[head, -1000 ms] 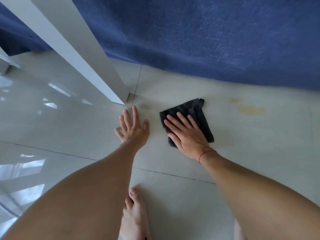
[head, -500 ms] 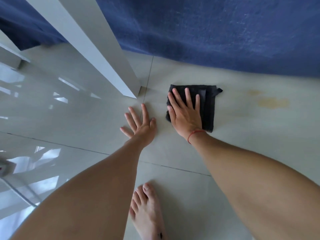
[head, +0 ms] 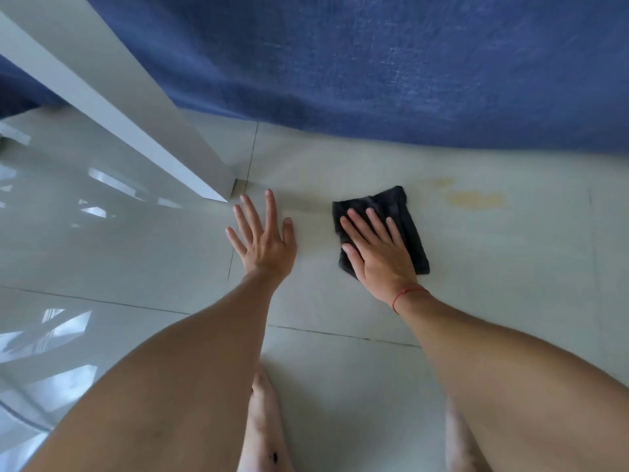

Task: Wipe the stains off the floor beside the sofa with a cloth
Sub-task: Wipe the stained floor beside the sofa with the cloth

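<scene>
Right hand (head: 377,253) flat on cloth (head: 405,212); stain (head: 474,199) beside.

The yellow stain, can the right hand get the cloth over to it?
Probably yes. The stain lies just right of the cloth under the right hand, with only bare floor between them.

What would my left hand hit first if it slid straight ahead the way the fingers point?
Probably the foot of the white leg: the left hand lies flat on the floor with fingertips just short of it. Depth is unclear, so it might just slip past.
</scene>
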A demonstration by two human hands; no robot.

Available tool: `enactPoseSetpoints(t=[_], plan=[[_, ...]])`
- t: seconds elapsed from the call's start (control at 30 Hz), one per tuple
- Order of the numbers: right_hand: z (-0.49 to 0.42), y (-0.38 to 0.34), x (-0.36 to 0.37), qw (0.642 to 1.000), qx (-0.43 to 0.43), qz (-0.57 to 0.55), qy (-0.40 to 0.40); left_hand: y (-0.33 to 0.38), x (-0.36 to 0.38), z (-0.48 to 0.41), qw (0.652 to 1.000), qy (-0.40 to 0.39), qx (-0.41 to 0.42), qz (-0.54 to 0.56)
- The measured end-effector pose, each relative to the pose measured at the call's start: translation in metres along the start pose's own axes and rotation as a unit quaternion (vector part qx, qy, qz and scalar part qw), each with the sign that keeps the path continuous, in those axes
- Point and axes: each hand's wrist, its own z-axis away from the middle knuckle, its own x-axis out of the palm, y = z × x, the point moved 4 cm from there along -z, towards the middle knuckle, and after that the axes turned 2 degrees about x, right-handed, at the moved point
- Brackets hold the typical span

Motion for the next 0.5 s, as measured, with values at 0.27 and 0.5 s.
enactPoseSetpoints(t=[0.27,0.5], plan=[[0.036,0.107,-0.017,0.973,0.227,0.023,0.012,0.063,0.043,-0.016,0.989,-0.134,0.048,-0.04],[-0.02,0.096,-0.016,0.956,0.292,-0.013,0.029,0.062,0.043,-0.02,0.984,-0.169,0.037,-0.049]])
